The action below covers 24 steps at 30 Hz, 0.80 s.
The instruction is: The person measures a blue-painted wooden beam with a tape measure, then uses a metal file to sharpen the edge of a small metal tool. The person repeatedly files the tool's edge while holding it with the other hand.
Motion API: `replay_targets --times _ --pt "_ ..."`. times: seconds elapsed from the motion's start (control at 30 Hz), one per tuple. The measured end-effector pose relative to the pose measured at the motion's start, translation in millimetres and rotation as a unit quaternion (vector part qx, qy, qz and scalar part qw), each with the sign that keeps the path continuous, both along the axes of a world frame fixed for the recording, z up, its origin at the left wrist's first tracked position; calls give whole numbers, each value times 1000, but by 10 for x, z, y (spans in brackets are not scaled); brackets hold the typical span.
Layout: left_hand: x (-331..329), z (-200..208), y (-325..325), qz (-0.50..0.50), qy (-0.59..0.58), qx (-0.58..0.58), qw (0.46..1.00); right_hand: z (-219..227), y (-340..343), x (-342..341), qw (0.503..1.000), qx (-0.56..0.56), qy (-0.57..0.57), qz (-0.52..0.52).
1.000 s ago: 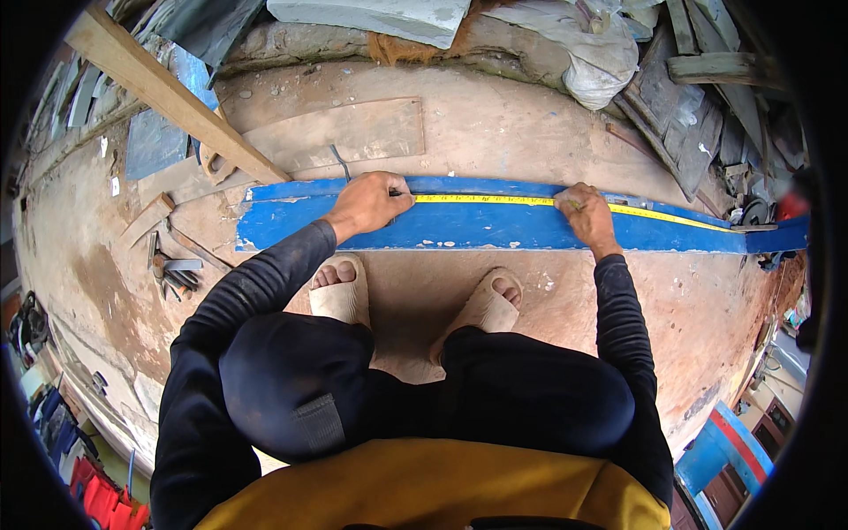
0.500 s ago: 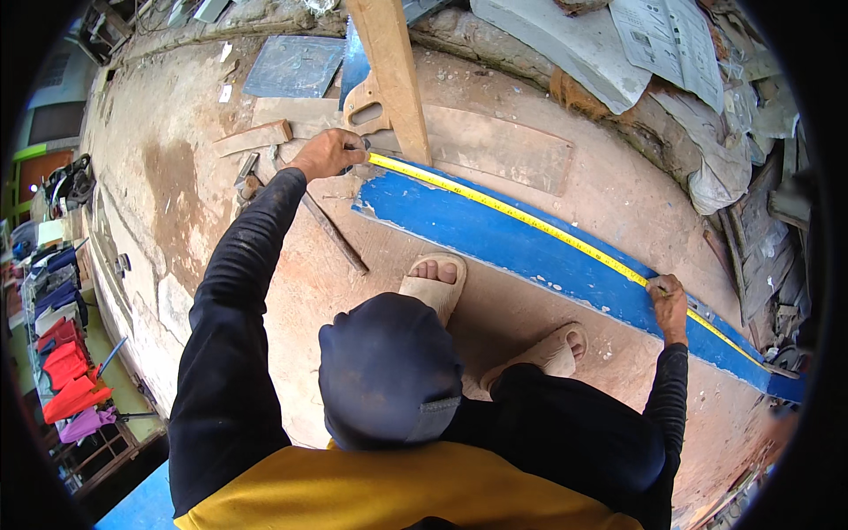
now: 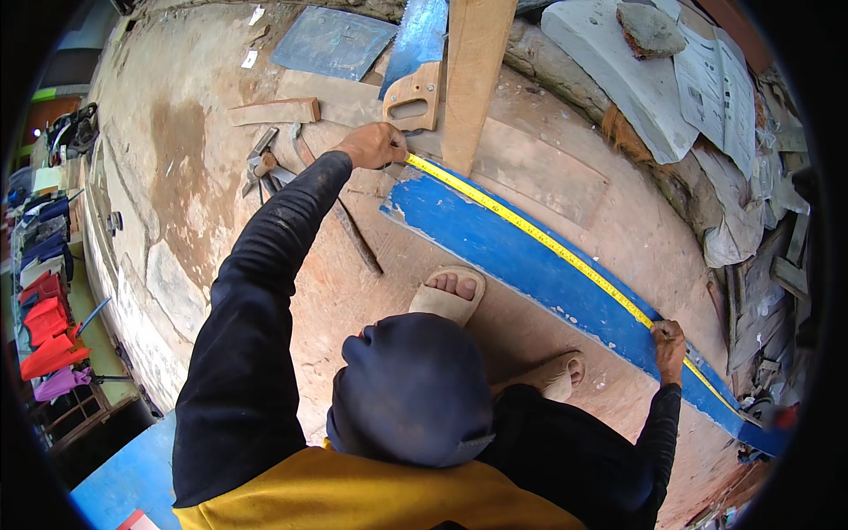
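A long blue board (image 3: 521, 256) with chipped paint lies slantwise on the ground before my feet. Along its far edge runs a yellow measuring tape (image 3: 565, 255), pulled straight. My left hand (image 3: 373, 146) is closed on the tape at the board's left end; a small dark thing shows by the fingers, its kind unclear. Farther right, my right hand (image 3: 669, 350) has its fingers closed on the tape and rests at the board's far edge. Beyond that hand the tape carries on toward the board's right end. Whether the right fingers hold anything else is hidden.
Past my left hand are a handsaw (image 3: 413, 93), an upright wooden plank (image 3: 473, 84) and a short wood block (image 3: 276, 111). A hammer (image 3: 262, 164) and a long thin rod (image 3: 358, 237) lie nearer. Rubble and a concrete slab (image 3: 618, 75) line the far right.
The whole view has shifted, so the board, tools and hands sit farther right in the picture. Both hands keep their places on the tape.
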State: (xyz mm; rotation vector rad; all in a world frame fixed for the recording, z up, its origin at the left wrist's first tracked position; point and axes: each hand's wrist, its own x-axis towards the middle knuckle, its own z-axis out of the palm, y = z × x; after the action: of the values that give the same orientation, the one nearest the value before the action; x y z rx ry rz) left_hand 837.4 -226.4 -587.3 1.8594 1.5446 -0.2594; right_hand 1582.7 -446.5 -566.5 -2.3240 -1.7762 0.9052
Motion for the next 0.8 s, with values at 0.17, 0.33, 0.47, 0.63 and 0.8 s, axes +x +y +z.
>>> replay_targets --times 0.17,0.33,0.47,0.63,0.8 --pt "-37 -96 1 5 1 -17 1000 -10 18 17 999 -20 -31 1" --pt "-25 -60 -2 -11 13 -14 1000 -45 35 46 999 -23 -35 17" --pt "-12 -19 -15 -8 16 -17 1000 -40 49 50 999 -8 -33 34" --pt "10 -13 13 0 26 -39 999 -28 111 44 997 -28 -50 60" --pt "24 -11 30 -10 39 -48 998 -64 157 32 987 7 -84 137"
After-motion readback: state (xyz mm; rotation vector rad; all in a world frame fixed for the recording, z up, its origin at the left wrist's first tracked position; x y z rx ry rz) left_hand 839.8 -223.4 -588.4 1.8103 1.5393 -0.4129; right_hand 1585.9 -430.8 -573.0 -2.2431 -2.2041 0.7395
